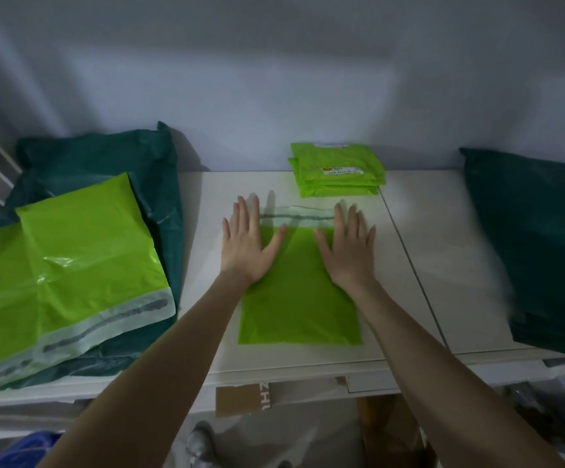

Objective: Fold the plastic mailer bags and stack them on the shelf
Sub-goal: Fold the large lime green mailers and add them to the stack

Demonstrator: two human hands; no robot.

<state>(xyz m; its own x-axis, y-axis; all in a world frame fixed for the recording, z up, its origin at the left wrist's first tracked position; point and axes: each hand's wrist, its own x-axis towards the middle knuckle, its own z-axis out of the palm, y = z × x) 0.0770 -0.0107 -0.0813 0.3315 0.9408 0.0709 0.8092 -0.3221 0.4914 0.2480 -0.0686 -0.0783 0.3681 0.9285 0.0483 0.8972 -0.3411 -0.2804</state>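
Lime-green plastic covers the middle of the white shelf top (419, 231): a single mailer bag (299, 292) lies flat there, its pale adhesive flap with a dark strip at the far end, its plain closed edge at the near end. Both hands press down on its far half. The left hand (245, 246) lies palm down with fingers straight and spread, thumb angled inward, covering the bag's left edge and partly resting on the white surface beside it. The right hand (347, 249) mirrors it on the bag's right edge, fingers likewise straight and spread, holding nothing. Neither hand curls around the plastic; both simply flatten it.

Just beyond the flap, against the wall (274, 79), sits a small stack of folded bags (336, 170) of the same lime green, the top one bearing a white label with small print too blurred to read.

On the left of the shelf top, a pile of unfolded lime bags (71, 265) rests on a large dark green bag (105, 157), flaps pointing toward the near edge. On the right, well apart from the hands, lies another dark green bag (537, 244). Below the near edge, a brown cardboard piece (242, 398) shows.
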